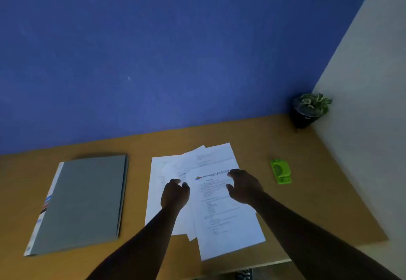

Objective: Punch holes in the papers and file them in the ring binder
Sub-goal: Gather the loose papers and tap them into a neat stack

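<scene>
Several white printed papers (219,218) lie fanned in a loose pile in the middle of the wooden desk (318,191). My left hand (174,194) hovers over the pile's left part, fingers loosely curled and holding nothing. My right hand (242,186) is over the top sheet's upper right corner, fingers bent in a loose claw, nothing held between them. A closed grey ring binder (85,200) lies flat to the left of the papers. A small green hole punch (280,171) sits to the right of the pile, apart from both hands.
A potted plant (308,110) in a black pot stands in the far right corner. A blue partition (153,49) backs the desk and a pale wall (369,104) bounds it on the right. The desk's front edge (274,262) runs just below the papers.
</scene>
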